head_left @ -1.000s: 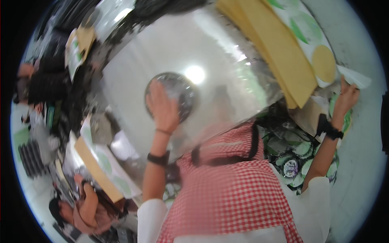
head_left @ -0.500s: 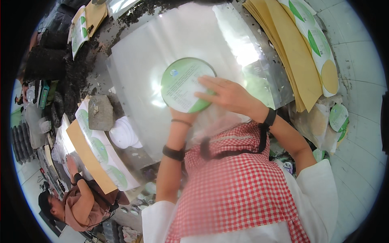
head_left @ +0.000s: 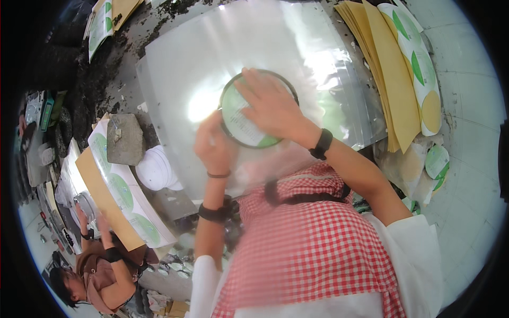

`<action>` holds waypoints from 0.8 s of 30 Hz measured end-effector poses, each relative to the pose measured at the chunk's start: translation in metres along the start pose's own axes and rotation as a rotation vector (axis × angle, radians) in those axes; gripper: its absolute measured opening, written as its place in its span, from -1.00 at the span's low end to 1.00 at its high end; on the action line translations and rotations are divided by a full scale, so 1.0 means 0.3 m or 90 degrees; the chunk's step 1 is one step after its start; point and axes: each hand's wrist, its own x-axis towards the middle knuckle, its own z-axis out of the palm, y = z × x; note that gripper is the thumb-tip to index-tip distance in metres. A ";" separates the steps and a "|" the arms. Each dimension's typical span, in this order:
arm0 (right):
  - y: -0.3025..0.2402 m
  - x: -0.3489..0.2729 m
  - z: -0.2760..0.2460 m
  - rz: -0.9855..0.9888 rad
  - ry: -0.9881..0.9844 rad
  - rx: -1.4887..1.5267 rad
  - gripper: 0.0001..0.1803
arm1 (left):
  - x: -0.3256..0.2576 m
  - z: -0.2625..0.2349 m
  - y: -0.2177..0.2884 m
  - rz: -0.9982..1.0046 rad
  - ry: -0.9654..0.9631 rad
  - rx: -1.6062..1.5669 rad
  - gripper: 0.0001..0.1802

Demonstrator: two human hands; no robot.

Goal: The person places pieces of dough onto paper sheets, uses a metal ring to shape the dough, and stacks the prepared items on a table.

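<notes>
A round disc (head_left: 239,123) with a dark rim carries a green and white label. It is over a large sheet of clear plastic (head_left: 175,69). My right hand (head_left: 273,108) lies across the label, fingers stretched out and pressed flat, covering much of it. At the disc's left rim is my left hand (head_left: 213,143), its fingers bent and closed against the edge. Some blur and the hand itself hide how far those fingers reach under the disc.
Brown card sheets (head_left: 379,74) and a label sheet (head_left: 416,63) lie at right. Left are a stone block (head_left: 125,139), white round lids (head_left: 156,168) and another label sheet (head_left: 119,185). Dark soil (head_left: 111,69) litters the table. A co-worker (head_left: 101,270) works at lower left.
My right hand has slid up and left, now covering more of the label. My left hand has come from beneath the disc to its left rim. The co-worker's hands have shifted.
</notes>
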 end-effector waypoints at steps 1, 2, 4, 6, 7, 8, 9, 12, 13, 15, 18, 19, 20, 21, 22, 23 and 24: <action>-0.015 0.003 -0.008 0.004 -0.004 0.005 -0.40 | 0.008 0.020 -0.008 -0.006 -0.004 0.003 -0.58; -0.020 0.001 -0.021 -0.002 0.002 0.004 -0.41 | 0.034 0.084 -0.014 -0.087 0.069 -0.251 -0.55; -0.083 0.020 -0.013 -0.021 0.050 0.026 -0.47 | 0.055 0.138 0.000 -0.119 0.179 -0.357 -0.47; -0.106 -0.032 0.013 -0.076 0.010 0.025 -0.48 | 0.053 0.177 0.023 -0.126 0.220 -0.321 -0.42; -0.124 -0.051 0.014 -0.138 -0.032 0.025 -0.49 | 0.057 0.177 0.028 -0.166 0.240 -0.421 -0.41; -0.143 -0.086 -0.034 -0.194 -0.065 -0.005 -0.57 | 0.053 0.169 0.040 -0.167 0.239 -0.400 -0.46; -0.132 -0.125 -0.005 -0.174 -0.098 0.168 -0.59 | 0.057 0.168 0.044 -0.161 0.244 -0.398 -0.46; -0.079 -0.130 -0.232 -0.102 -0.300 0.204 -0.71 | 0.043 0.151 0.078 0.086 0.254 0.215 -0.44; -0.013 -0.116 -0.245 0.028 -0.193 0.158 -0.72 | 0.051 0.149 0.155 0.096 0.257 0.222 -0.44; 0.072 -0.022 -0.258 0.219 -0.031 0.037 -0.73 | 0.030 0.147 0.281 0.190 -0.111 0.464 -0.42; 0.159 -0.003 -0.151 0.142 -0.066 0.049 -0.78 | 0.014 0.209 0.244 0.166 -0.112 0.457 -0.42; 0.142 0.010 -0.190 0.069 -0.075 -0.036 -0.81 | 0.048 0.215 0.233 0.170 -0.091 0.460 -0.42; 0.096 -0.027 -0.209 0.010 -0.100 -0.108 -0.84 | 0.029 0.202 0.211 0.168 -0.120 0.483 -0.40; 0.055 -0.060 -0.236 0.007 -0.106 -0.103 -0.84 | 0.006 0.202 0.197 0.167 -0.151 0.505 -0.37; 0.023 -0.087 -0.281 -0.007 -0.050 -0.089 -0.84 | 0.007 0.214 0.244 0.171 -0.148 0.545 -0.43; 0.007 -0.105 -0.304 -0.019 0.011 -0.075 -0.84 | 0.015 0.226 0.281 0.175 -0.149 0.544 -0.43; 0.051 -0.153 -0.330 0.035 -0.033 -0.074 -0.83 | 0.016 0.245 0.321 0.185 -0.241 0.472 -0.47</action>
